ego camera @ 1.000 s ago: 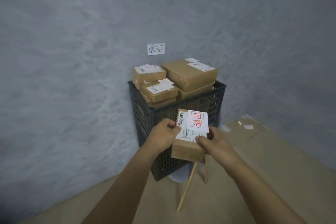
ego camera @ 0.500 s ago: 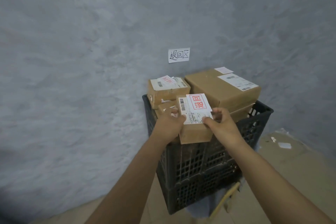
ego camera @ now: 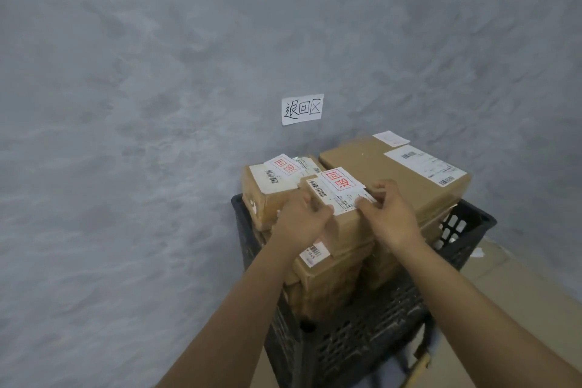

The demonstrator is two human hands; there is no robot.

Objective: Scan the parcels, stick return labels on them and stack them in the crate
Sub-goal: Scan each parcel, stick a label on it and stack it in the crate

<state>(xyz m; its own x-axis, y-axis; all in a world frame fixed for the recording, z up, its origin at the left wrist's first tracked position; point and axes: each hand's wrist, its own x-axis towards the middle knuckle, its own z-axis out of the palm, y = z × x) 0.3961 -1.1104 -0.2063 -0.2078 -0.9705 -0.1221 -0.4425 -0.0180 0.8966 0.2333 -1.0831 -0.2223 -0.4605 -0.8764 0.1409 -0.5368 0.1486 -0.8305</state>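
Observation:
A small brown parcel (ego camera: 348, 227) with a barcode label and a red-stamped return label (ego camera: 340, 184) sits on top of the stack in the black crate (ego camera: 466, 224). My left hand (ego camera: 302, 217) grips its left end and my right hand (ego camera: 389, 214) grips its right end, thumbs on the white label. Behind it on the left lies another small parcel (ego camera: 267, 186) bearing a red return label. A large parcel (ego camera: 390, 173) lies at the back right. More parcels (ego camera: 327, 274) are stacked below.
A grey wall stands right behind the crate, with a handwritten paper sign (ego camera: 302, 109) taped to it. Flattened cardboard (ego camera: 519, 287) covers the floor to the right. A wooden stick (ego camera: 422, 362) shows at the crate's lower right.
Both hands have carried the small parcel up and forward from in front of the crate onto the top of the stack. The camera has moved closer to the crate.

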